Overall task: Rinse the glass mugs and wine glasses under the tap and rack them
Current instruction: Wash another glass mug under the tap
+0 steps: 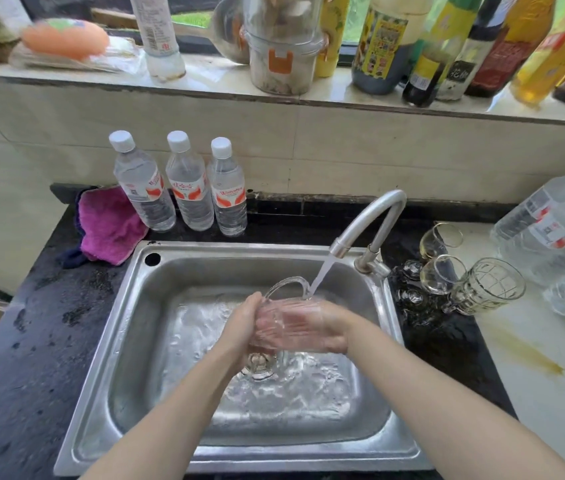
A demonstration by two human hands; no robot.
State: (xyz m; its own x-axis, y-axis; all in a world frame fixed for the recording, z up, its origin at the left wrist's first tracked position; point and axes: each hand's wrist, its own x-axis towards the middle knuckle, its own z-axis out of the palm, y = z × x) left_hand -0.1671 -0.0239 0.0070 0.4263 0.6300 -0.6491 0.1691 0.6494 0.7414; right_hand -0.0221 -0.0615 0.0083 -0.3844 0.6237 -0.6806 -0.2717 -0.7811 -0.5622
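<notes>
your left hand (243, 327) and right hand (322, 329) both clasp a wine glass (274, 327) over the sink (128, 341), its rim under the tap (367, 223) stream. on the bench to the right – two wine glasses (442, 258) and a glass mug (485, 289) lie tipped, touching.

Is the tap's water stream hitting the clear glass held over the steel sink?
Touching. The head view shows the water stream landing on the rim of the clear glass.
</notes>
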